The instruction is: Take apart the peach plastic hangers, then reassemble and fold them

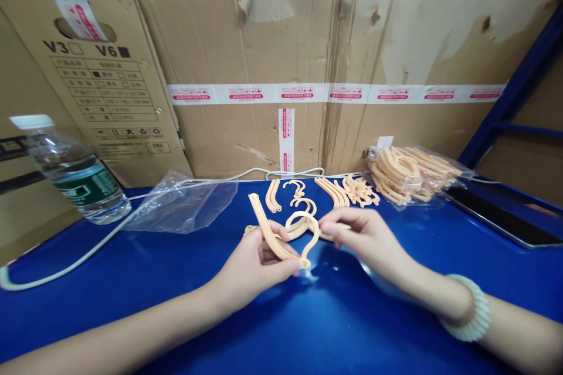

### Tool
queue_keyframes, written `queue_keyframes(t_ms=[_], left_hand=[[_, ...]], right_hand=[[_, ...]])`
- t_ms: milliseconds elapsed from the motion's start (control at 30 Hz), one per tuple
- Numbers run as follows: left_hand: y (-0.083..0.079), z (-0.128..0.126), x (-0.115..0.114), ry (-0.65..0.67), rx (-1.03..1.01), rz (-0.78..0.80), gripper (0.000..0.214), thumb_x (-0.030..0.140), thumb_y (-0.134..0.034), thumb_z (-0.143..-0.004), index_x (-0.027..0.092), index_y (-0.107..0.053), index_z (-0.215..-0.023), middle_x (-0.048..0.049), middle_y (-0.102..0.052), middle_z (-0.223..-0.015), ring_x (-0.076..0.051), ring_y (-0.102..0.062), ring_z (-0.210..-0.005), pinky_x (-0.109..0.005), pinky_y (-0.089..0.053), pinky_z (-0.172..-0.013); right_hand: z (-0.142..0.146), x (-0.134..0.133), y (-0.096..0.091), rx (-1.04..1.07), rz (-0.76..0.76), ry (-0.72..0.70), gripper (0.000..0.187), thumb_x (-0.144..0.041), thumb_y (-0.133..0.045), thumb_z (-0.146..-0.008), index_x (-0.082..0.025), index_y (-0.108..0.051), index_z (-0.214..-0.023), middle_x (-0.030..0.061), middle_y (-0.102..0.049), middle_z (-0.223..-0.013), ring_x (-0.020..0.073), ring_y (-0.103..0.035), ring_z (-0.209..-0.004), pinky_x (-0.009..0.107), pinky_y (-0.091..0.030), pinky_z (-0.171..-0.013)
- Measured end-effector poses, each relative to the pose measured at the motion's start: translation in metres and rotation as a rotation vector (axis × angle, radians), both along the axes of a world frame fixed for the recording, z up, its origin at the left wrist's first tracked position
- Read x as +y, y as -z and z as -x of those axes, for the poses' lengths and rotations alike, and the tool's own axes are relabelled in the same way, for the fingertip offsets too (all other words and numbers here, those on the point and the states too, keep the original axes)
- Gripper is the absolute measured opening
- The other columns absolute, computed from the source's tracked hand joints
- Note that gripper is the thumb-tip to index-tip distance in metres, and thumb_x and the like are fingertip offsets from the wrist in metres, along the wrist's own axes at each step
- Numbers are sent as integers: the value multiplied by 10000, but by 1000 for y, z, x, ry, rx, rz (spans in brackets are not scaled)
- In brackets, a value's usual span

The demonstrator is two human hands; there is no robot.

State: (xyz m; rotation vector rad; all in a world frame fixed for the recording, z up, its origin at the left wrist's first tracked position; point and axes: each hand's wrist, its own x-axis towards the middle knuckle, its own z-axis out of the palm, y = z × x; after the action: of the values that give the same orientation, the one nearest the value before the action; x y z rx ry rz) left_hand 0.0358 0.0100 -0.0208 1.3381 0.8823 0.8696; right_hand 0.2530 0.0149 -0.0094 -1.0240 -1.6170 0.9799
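Note:
My left hand [259,263] pinches a pale peach plastic hanger arm [267,228], a long curved strip that rises up and to the left. At its lower end it meets a peach hook piece [308,233]. My right hand [358,234], with a pale bead bracelet on its wrist, has its fingers closed on the hook piece from the right. Both hands hover just above the blue tabletop [281,316]. More loose peach parts [338,190] lie just behind the hands.
A clear bag of peach parts [411,174] sits at the back right, an empty clear bag [185,205] at the left. A water bottle [73,171] lies far left, with a white cable [65,263]. Cardboard boxes [281,58] wall the back; a dark tray [497,214] sits right.

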Motion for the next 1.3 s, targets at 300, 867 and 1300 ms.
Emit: queue_keyframes(t_ms=[300, 867, 1300], left_hand=[[-1, 1, 3, -67, -84, 26, 508, 226, -851, -665, 204, -411, -918, 35, -723, -706, -116, -688, -645, -235, -522, -680], [-1, 1, 3, -73, -125, 40, 491, 212, -847, -675, 193, -436, -944, 24, -738, -756, -105, -675, -645, -235, -534, -664], [0, 0, 3, -87, -138, 20, 517, 223, -863, -638, 197, -434, -925, 9, -742, -754, -116, -666, -634, -256, -540, -653]], right_hand=[[-73, 70, -6, -827, -732, 25, 180, -235, -611, -896, -228, -758, -1000, 123, -685, -1081, 284, -593, -1028, 477, -480, -907], [-62, 74, 2, -705, -672, 8, 244, -199, -486, -942, -203, -730, -944, 113, -725, -1058, 256, -649, -981, 453, -516, -877], [-10, -3, -18, 482, 242, -106, 194, -295, -778, -763, -211, -772, -938, 64, -753, -1028, 176, -713, -874, 338, -557, -885]])
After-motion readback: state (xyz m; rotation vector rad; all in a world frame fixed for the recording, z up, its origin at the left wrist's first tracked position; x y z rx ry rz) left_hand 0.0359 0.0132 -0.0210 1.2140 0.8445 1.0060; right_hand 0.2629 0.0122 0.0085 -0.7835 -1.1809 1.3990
